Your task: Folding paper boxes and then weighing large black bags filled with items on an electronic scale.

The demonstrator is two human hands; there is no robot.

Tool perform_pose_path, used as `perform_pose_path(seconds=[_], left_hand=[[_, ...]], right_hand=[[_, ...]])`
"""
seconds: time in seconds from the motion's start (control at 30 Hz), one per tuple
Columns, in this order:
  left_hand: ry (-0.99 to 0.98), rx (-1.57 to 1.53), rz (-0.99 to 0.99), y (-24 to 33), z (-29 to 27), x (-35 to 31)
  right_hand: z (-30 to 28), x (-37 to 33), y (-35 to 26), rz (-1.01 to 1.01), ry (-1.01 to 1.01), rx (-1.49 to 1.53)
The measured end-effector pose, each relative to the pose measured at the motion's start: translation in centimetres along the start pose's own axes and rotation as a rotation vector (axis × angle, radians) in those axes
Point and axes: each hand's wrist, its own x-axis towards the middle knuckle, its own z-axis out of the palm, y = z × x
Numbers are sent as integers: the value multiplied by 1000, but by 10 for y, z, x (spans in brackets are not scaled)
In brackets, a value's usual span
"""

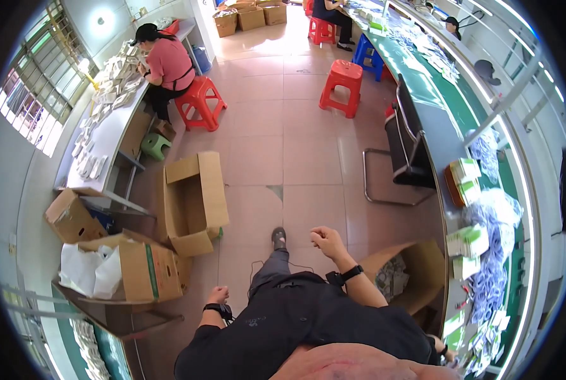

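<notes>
My right hand (pixel 326 240) is held out ahead over the tiled floor, fingers curled in, with nothing visible in it. Its wrist carries a dark band, and the nearest thing to it is an open carton (pixel 422 272) of small packets at the right. Low by my left side, my left hand (pixel 218 295) is curled into a loose fist, also with no object showing. A black band sits on that wrist too. To its left stands a cardboard box (pixel 153 269) with white plastic sheeting (pixel 96 272) in it.
An open carton (pixel 194 202) stands left of the aisle. A black chair (pixel 410 139) and red stool (pixel 341 85) stand along the right bench (pixel 435 120), which holds bagged goods. A seated person in pink (pixel 166 60) works at the left table (pixel 115 136).
</notes>
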Motion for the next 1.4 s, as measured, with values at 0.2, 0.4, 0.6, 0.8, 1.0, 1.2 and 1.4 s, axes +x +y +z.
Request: perform_pose_path(seconds=[0.2, 0.4, 0.6, 0.8, 1.0, 1.2, 1.4], left_hand=[[16, 78, 51, 216, 8, 119], [160, 393, 324, 428, 42, 250], [131, 261, 314, 629, 124, 345], [36, 205, 124, 745, 141, 419], [77, 44, 13, 877, 139, 535], [181, -52, 79, 1111, 130, 669], [152, 88, 263, 1382, 175, 795]], right_hand=[[-15, 199, -74, 13, -2, -134], [-50, 376, -140, -14, 67, -89], [-113, 577, -173, 69, 53, -54], [-157, 798, -244, 134, -13, 74], [-165, 1014, -290, 133, -83, -2], [-163, 1226, -362, 195, -105, -42], [-184, 1431, -431, 66, -38, -66]])
